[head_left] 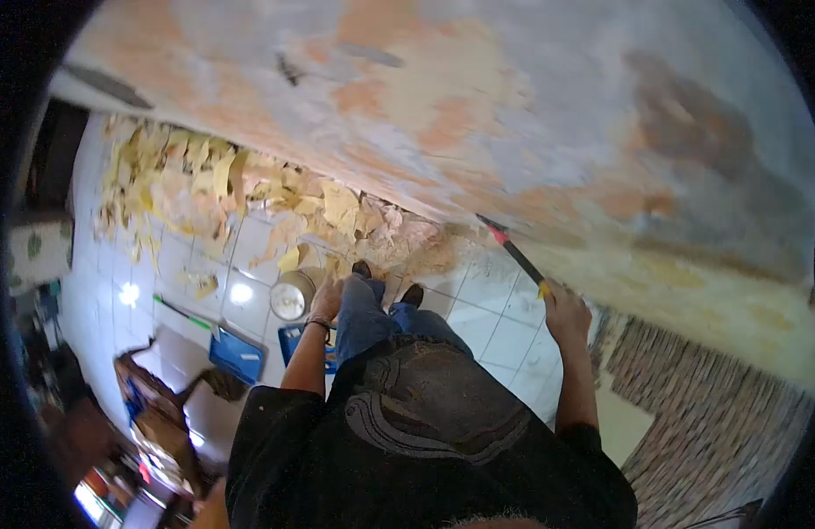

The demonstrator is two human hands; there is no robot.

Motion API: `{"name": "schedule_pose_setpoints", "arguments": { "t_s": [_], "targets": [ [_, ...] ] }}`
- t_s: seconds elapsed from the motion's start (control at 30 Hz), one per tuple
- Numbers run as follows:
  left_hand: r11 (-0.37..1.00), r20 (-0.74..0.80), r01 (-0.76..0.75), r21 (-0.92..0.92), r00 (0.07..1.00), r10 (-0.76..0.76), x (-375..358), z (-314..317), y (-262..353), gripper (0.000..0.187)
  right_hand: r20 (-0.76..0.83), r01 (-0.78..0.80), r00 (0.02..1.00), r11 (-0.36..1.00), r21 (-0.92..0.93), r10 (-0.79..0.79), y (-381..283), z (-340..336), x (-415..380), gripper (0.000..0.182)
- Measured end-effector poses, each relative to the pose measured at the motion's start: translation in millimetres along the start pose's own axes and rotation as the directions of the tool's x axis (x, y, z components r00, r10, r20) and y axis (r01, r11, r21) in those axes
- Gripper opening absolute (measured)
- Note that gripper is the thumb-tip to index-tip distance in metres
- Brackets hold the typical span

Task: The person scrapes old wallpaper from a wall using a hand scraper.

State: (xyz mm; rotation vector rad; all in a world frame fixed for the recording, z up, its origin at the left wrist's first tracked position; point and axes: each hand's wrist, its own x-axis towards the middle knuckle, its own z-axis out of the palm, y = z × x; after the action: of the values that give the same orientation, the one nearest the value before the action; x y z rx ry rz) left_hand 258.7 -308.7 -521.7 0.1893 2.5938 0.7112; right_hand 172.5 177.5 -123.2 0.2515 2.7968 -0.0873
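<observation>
My right hand (566, 313) is closed around the handle of a long scraper (518, 257), black with a red part near its head and yellow by my grip. The scraper's blade end touches or nearly touches the low part of the patchy wall (513, 132), which shows grey, cream and orange areas. Beside my left leg is my left hand (326, 300), its fingers lying against or close to the jeans (365, 313), with no object visible in it. Just left of that hand stands a round bucket or can (291, 295) with a pale top.
Peeled yellowish scraps (222, 189) cover the floor along the wall's foot. Blue trays (237, 354) lie behind the bucket, near a green-and-black stick (183, 311). A brown chair-like object (160, 423) stands lower left. Striped stone-look cladding (699, 414) is at right.
</observation>
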Motion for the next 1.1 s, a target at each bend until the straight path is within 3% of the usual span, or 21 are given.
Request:
{"name": "schedule_pose_setpoints", "arguments": {
  "t_s": [0.07,0.1,0.13,0.17,0.23,0.37,0.43,0.5,0.57,0.6,0.63,0.67,0.7,0.73,0.8,0.83,0.93,0.97,1.03,1.07,1.1],
  "targets": [
    [0.974,-0.191,-0.227,-0.016,0.957,0.220,34.5,-33.2,48.8,0.049,0.008,0.013,1.000,1.000,-0.022,-0.013,-11.6,10.8,13.7,0.025],
    [0.965,-0.170,-0.262,0.010,0.951,0.260,38.1,-78.9,102.4,0.049,0.023,0.024,0.999,0.999,-0.021,-0.024,-19.1,25.2,24.0,0.021],
    [0.944,0.155,0.112,-0.310,0.986,-0.066,54.8,-137.3,159.8,0.051,0.010,-0.015,1.000,1.000,0.009,0.015,-24.9,37.5,30.8,0.021],
    [0.958,0.167,0.080,-0.275,0.985,-0.034,67.0,-151.8,179.3,0.051,0.016,-0.009,1.000,1.000,0.002,0.009,-31.4,49.2,36.1,0.019],
    [0.930,0.067,-0.222,-0.292,0.965,0.252,90.6,-171.8,199.0,0.055,0.014,-0.047,0.999,0.999,0.027,0.047,-42.1,53.3,35.5,0.016],
    [0.892,0.162,-0.392,-0.224,0.888,0.430,126.8,-192.8,189.1,0.057,0.065,-0.266,0.964,0.951,0.155,0.258,-68.7,6.1,-1.5,0.022],
    [0.887,0.322,-0.400,-0.232,0.829,0.458,142.6,-204.5,178.7,0.053,-0.053,-0.271,0.954,0.924,0.270,0.295,-73.2,7.2,-12.6,0.018],
    [0.883,0.408,-0.389,-0.263,0.785,0.467,139.7,-245.3,215.3,0.051,0.032,-0.383,0.917,0.857,0.345,0.398,-86.5,18.4,-27.3,0.023],
    [0.801,0.392,-0.316,-0.509,0.743,0.543,151.0,-260.7,237.3,0.052,0.128,-0.500,0.817,0.580,0.642,0.562,-105.7,43.8,-51.4,0.029],
    [0.717,0.339,-0.489,-0.497,0.651,0.679,164.2,-246.6,231.4,0.053,0.304,-0.570,0.762,0.369,0.734,0.572,-118.7,56.8,-66.4,0.033],
    [0.715,0.362,-0.492,-0.496,0.631,0.686,170.0,-229.5,226.0,0.053,0.272,-0.490,0.741,0.216,0.844,0.614,-141.7,71.5,-82.3,0.034],
    [0.753,0.493,-0.056,-0.656,0.724,0.483,165.2,-215.5,239.6,0.049,0.274,-0.453,0.743,0.158,0.877,0.610,-162.4,97.5,-99.5,0.035],
    [0.624,0.660,0.395,-0.674,0.702,0.268,158.9,-202.6,253.7,0.045,0.290,-0.413,0.763,0.090,0.906,0.577,-181.9,130.4,-113.3,0.035],
    [0.637,0.674,0.398,-0.660,0.688,0.269,151.4,-190.9,267.2,0.045,0.388,-0.405,0.722,-0.105,0.908,0.573,-211.9,143.0,-123.8,0.037],
    [0.420,0.736,0.612,-0.669,0.625,0.260,135.0,-168.1,292.4,0.038,0.530,-0.356,0.725,-0.421,0.835,0.440,-253.8,183.0,-132.8,0.040],
    [0.433,0.745,0.616,-0.658,0.616,0.256,129.2,-155.6,300.5,0.038,0.454,-0.299,0.833,-0.435,0.850,0.316,-268.2,225.5,-135.3,0.043],
    [0.637,0.557,0.213,-0.740,0.726,0.404,110.4,-138.8,311.1,0.025,0.283,-0.160,0.881,-0.326,0.932,0.379,-291.0,263.8,-107.1,0.037],
    [0.627,0.512,0.128,-0.769,0.710,0.483,117.1,-129.6,305.4,0.019,0.281,-0.154,0.885,-0.336,0.929,0.371,-285.6,255.7,-94.0,0.035],
    [0.664,0.468,0.034,-0.747,0.736,0.490,122.9,-133.9,314.7,0.016,0.356,-0.306,0.892,-0.209,0.929,0.279,-268.4,285.8,-69.6,0.037],
    [0.638,0.437,-0.009,-0.770,0.721,0.537,128.9,-131.1,311.0,0.016,0.243,-0.168,0.890,-0.218,0.961,0.386,-273.7,322.0,-58.0,0.039],
    [0.602,0.395,-0.062,-0.796,0.700,0.595,140.2,-127.8,310.3,0.015,0.269,-0.144,0.893,-0.339,0.930,0.360,-271.3,345.5,-49.0,0.040]
  ]
}}
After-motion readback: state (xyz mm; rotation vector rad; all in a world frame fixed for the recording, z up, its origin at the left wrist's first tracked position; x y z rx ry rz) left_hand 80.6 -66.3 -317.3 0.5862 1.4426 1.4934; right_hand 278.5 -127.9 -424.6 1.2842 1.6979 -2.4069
